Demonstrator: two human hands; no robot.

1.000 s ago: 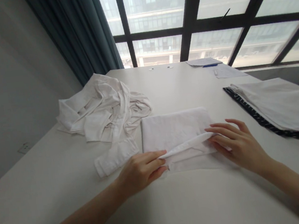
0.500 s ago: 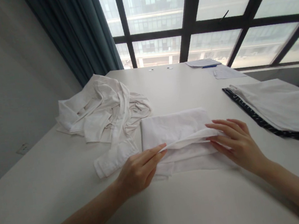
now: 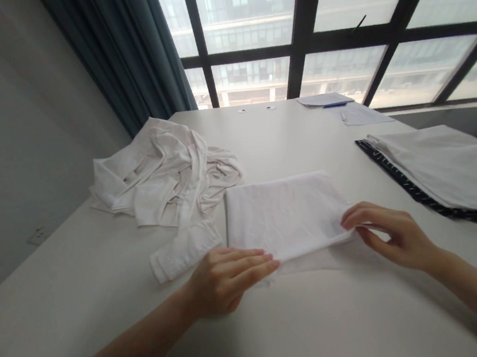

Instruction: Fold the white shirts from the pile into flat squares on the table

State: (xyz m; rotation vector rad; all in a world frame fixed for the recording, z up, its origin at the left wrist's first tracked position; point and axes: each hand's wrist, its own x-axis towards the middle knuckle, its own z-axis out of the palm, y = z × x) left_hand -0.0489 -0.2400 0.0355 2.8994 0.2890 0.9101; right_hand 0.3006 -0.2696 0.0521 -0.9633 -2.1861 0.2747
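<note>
- lying folded near the middle of the desk (image 3: 300,327), between both hands: the white cloth (image 3: 283,210), with a broad flat panel on top and a neat line along the near edge.
- pressed at the near left corner by the left hand (image 3: 222,280), with fingers (image 3: 252,259) straight, close together and laid over the top; no way to tell about any grip beneath, with the thumb out of sight.
- taken at the near right corner by the right hand (image 3: 395,234), with fingers curled and narrow, seemingly pinching the edge between forefinger and thumb.
- jutting out below the near edge: a thinner-looking lower layer (image 3: 312,261), flat and not covered by the panel.
- judging by the hands, in the midst of folding, at the point of settling and squaring the near edge.
- calling next, by the same judgement, for even tension between both corners, a flat press along the crease, and care against bunching in the lower layer.
- heaped loosely at the left: a crumpled white garment (image 3: 162,159), with a folded end (image 3: 186,251) just beside the left hand.
- set well apart at the right: flat white fabric (image 3: 450,167) over black patterned fabric (image 3: 413,187).
- placed at the far right: papers (image 3: 324,99) and a blue pen-like item (image 3: 335,105), well apart from both hands.
</note>
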